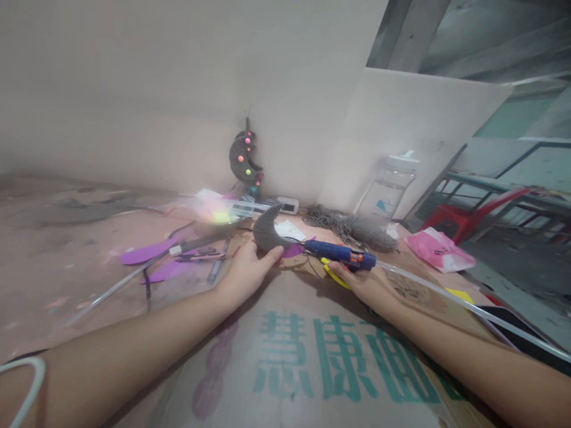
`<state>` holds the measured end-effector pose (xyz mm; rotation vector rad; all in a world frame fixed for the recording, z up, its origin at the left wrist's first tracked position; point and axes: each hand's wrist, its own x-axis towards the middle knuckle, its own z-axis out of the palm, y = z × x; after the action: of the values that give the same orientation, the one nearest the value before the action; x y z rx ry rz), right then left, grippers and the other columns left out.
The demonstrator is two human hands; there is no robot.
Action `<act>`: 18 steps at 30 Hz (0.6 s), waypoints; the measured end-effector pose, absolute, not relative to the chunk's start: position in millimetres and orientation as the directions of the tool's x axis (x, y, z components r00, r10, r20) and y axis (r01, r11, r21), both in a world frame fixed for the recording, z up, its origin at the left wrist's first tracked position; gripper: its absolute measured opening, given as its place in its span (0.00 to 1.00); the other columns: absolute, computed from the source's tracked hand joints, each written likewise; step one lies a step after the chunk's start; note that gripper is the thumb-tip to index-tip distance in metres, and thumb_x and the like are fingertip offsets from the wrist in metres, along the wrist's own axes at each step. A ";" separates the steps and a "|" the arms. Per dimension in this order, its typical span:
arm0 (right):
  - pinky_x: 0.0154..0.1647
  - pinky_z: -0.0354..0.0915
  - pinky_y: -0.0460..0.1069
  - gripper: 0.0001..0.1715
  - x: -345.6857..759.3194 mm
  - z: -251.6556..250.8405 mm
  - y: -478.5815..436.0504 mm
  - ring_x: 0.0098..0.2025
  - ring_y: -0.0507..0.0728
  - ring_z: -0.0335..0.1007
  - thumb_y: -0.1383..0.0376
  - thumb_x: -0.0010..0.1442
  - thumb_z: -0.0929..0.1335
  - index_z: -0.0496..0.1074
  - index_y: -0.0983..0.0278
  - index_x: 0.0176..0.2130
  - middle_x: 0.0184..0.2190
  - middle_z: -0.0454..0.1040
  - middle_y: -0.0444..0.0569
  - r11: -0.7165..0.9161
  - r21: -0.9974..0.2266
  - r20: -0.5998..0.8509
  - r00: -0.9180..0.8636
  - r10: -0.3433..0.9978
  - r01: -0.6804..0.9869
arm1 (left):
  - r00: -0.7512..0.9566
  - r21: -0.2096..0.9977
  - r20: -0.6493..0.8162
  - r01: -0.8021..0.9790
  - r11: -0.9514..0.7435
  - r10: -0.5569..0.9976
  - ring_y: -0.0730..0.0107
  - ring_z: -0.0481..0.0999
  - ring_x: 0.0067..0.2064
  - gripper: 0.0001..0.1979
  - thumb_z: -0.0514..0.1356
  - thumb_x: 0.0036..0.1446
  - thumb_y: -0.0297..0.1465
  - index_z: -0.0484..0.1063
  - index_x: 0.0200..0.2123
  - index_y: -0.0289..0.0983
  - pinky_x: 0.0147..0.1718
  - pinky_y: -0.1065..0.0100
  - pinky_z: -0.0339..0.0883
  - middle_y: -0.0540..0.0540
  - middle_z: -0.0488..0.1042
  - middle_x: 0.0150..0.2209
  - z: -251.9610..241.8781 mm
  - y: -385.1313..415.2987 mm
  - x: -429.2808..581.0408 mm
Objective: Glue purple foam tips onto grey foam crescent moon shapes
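Left hand (247,270) pinches grey crescent (266,230), steadying it; right hand (366,285) clasps glue gun (345,254), nozzle toward 9 o'clock.

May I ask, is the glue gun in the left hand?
No, the right hand grips the glue gun; the left hand holds a crescent.

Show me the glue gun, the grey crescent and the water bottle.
glue gun (341,254): head view, on its blue barrel.
grey crescent (266,230): head view, on its wide middle.
water bottle (387,193): head view, on its clear side.
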<state>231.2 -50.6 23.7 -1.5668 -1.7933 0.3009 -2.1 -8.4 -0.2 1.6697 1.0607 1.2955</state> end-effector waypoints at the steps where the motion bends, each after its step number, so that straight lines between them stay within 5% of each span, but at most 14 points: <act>1: 0.37 0.71 0.54 0.24 230.7 23.9 -50.8 0.34 0.63 0.75 0.46 0.53 0.65 0.75 0.62 0.32 0.31 0.79 0.51 0.228 -0.611 0.358 0.008 0.934 0.758 | 0.147 0.916 0.343 0.164 -0.365 0.928 0.58 0.76 0.46 0.17 0.60 0.55 0.38 0.73 0.44 0.34 0.46 0.62 0.67 0.41 0.78 0.45 0.4 -8.8 -1.9; 18: 0.38 0.70 0.53 0.24 230.3 21.5 -48.9 0.33 0.61 0.75 0.46 0.52 0.65 0.75 0.63 0.32 0.29 0.78 0.50 0.256 -0.624 0.379 0.000 0.926 0.738 | 0.194 0.934 0.313 0.114 -0.338 0.930 0.62 0.77 0.34 0.17 0.60 0.55 0.40 0.74 0.41 0.33 0.35 0.65 0.70 0.43 0.79 0.32 -1.9 -7.0 -0.9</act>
<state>230.3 -48.9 21.5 -1.5269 -1.7795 0.3163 -0.9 -7.0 -1.9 1.6406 1.0051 1.2395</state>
